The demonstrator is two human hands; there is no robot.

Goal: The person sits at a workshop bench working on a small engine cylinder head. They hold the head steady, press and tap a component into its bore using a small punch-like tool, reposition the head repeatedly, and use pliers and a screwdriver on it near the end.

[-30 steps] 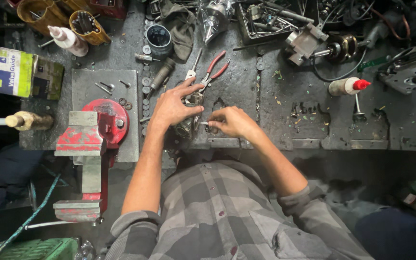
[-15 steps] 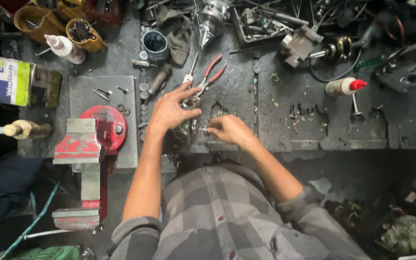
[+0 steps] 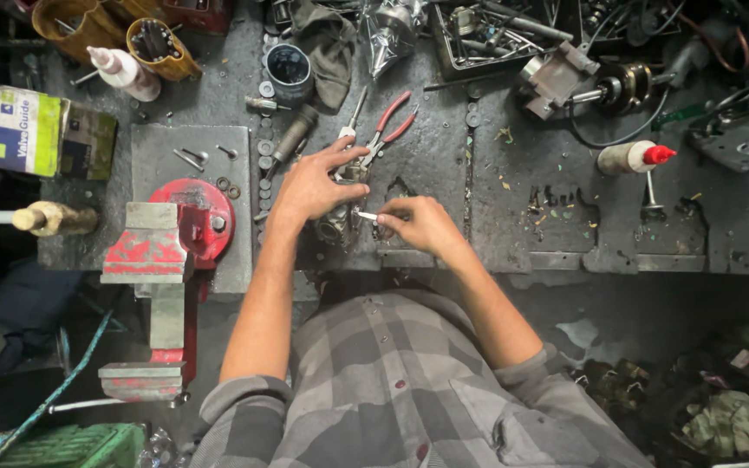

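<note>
**Two hands at a crowded, grimy workbench**

Both hands work at the front edge of a dark, oil-stained metal workbench [image 3: 513, 217] scattered with washers and chips. The left hand [image 3: 312, 186] lies spread, fingers apart, pressing down on a small metal part [image 3: 337, 227] that sits on the bench just in front of the person. The right hand [image 3: 422, 224] has its fingertips pinched together on a short pale pin [image 3: 366, 215], whose tip touches the part. Red-handled pliers [image 3: 383, 139] lie just beyond the left fingers. A red bench vise [image 3: 171, 243] is bolted at the left on a grey plate, with a white bottle with a red cap [image 3: 628, 158] well to the right. Engine pieces, cans and rags crowd the far side; the floor below is dim and cluttered.
</note>
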